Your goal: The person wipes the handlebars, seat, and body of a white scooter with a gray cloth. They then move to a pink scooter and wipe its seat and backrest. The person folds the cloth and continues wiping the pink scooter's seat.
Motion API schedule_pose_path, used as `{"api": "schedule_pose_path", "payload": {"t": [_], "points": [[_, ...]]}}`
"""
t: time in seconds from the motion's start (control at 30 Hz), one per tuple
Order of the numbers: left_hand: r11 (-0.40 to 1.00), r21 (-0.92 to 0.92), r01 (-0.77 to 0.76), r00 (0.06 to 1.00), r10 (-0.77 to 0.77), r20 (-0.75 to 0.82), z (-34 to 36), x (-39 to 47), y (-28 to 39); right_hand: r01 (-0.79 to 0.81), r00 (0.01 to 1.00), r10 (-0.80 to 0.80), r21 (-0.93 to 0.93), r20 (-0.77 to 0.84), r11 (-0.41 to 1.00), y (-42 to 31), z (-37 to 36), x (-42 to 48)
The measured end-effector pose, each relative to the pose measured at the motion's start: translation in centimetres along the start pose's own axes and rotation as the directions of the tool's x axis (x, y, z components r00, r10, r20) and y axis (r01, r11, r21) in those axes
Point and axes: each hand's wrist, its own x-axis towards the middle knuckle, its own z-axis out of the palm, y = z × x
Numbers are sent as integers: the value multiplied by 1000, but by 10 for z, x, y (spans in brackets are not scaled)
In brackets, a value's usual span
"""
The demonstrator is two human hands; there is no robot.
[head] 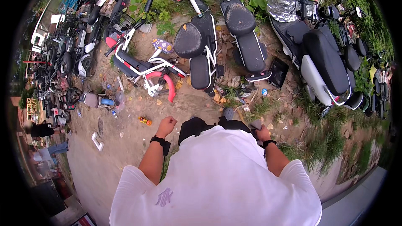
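My left hand [166,126] hangs at my left side, its fingers curled into a loose fist with nothing visible in it. At my right side, my right hand [263,133] grips a grey item [256,124], perhaps a cloth or glove; my fingers partly hide it. Ahead on the dirt lies a stripped white scooter frame [146,66] with a red rear fender [169,84]. Just beyond my feet stand an electric bike with a worn black seat [188,40] and another with a scuffed saddle [240,18]. Farther right is a larger scooter with a long black seat [325,62].
A yellow-and-red bottle [145,120] and a white angled pipe [97,142] lie on the left ground. A black plastic tray [279,72] leans near the middle bikes. Piled scooters [67,50] line the far left, where two people [44,130] stand. Grass tufts [326,141] grow right.
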Motion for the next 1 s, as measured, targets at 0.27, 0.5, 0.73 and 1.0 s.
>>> {"api": "schedule_pose_path", "payload": {"t": [0.27, 0.5, 0.73, 1.0], "points": [[961, -85, 263, 945, -238, 224, 43, 6, -13, 23, 997, -5, 249, -74, 968, -8, -46, 9], [950, -166, 266, 920, -199, 338, 61, 51, 23, -74, 973, 139, 326, -182, 942, 48, -34, -6], [964, -106, 245, 909, -190, 370, 61, 131, 65, -36, 908, 342, 769, -241, 638, 84, -30, -7], [971, -191, 146, 916, -59, 398, 57, 281, 183, 48, 928, 183, 592, -323, 805, -36, -140, 52]]}}
